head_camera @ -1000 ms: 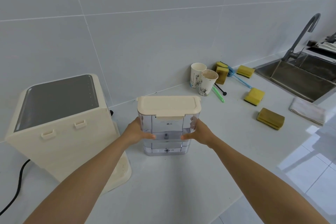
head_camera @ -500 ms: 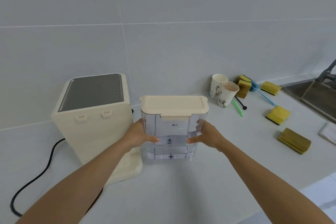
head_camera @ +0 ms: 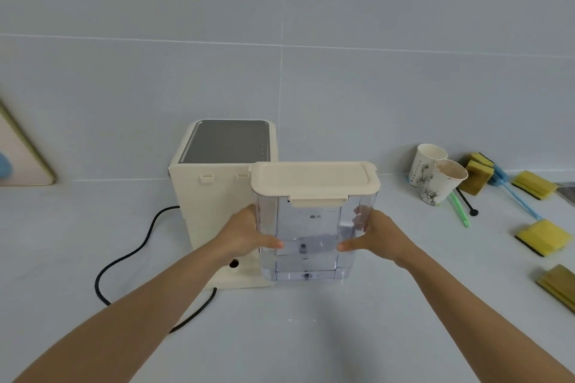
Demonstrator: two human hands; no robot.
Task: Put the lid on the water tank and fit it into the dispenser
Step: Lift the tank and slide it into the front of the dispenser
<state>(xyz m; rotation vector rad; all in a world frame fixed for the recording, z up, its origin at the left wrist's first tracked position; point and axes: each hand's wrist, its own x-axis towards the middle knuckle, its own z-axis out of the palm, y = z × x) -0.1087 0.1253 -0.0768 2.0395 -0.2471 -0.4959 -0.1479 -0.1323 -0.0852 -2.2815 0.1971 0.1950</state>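
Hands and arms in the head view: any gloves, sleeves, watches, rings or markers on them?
Nothing worn that shows. The left hand and right hand are bare, with no gloves, and no rings visible on the parts in view. Both forearms are bare from the wrists to the bottom edge of the picture: no sleeves, watch, bands, tags or cables. The fingers behind the clear tank are too blurred to check.

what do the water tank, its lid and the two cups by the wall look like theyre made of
Water tank: clear, glossy hard plastic, most likely; the hands and inner parts show through its walls.
Lid: opaque cream plastic with a matte look and a moulded front tab.
Cups: probably paper; thin rolled rims, dull white printed sides, brownish insides.
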